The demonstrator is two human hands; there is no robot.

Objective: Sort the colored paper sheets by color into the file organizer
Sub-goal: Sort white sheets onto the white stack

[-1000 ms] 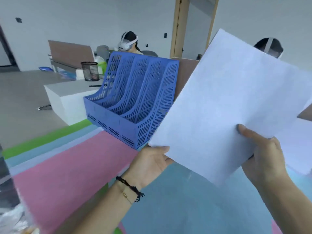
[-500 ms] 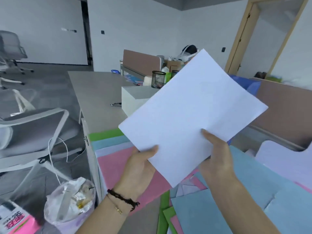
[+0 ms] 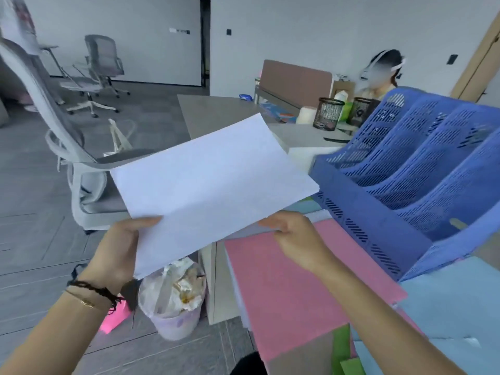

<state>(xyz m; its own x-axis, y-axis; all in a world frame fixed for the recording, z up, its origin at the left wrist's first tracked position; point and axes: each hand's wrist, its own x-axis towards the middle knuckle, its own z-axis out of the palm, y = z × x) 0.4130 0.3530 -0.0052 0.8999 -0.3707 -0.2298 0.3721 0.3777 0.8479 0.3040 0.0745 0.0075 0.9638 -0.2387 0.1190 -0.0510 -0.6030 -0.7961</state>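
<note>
Paper [image 3: 213, 182] pinched in my left hand [image 3: 119, 253] and right hand [image 3: 295, 236]; organizer [image 3: 405, 190] sits just right, nearer my right.

Two bare forearms are shown, with no sleeves visible. On the left wrist, a black braided cord bracelet [image 3: 93, 289] is worn, with loose frayed ends at one side. Just below it, a thin gold chain bracelet [image 3: 81, 301] is fitted. The right hand [image 3: 296, 239] and wrist are unadorned.
</note>
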